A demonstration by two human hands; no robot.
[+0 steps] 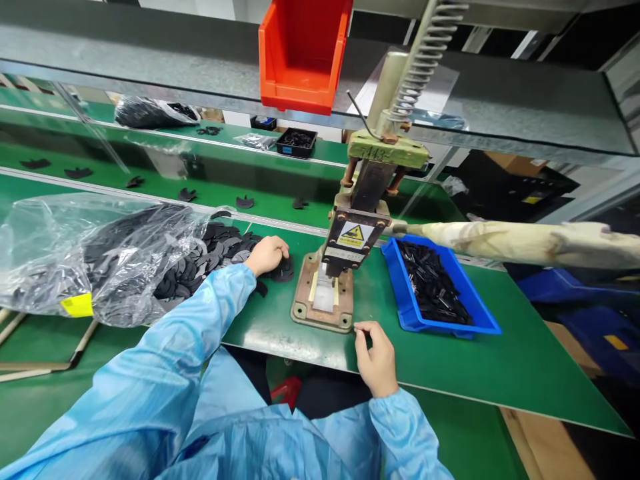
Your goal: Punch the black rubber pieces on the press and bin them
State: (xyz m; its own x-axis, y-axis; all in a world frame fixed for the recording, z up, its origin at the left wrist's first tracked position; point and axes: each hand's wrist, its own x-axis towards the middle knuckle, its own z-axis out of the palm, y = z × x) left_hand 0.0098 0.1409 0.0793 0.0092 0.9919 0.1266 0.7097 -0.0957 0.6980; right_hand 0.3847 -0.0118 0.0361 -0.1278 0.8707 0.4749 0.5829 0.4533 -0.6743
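Head cam: your L hand (267,256) is at the R end of the pile of blk curved pcs (187,267), L of the press (357,220), nearer the tabletop's (530,360) far edge; its grip is curled, can't tell if it's got a pc. Clear bag (95,260) covers part of the pile. Your R hand (376,357) is by the press's near R corner, close to the front edge, grip loosely bent, can't tell if anything's in it. Blue bin (483,329) w/ narrow blk parts (435,283) is R of the press.
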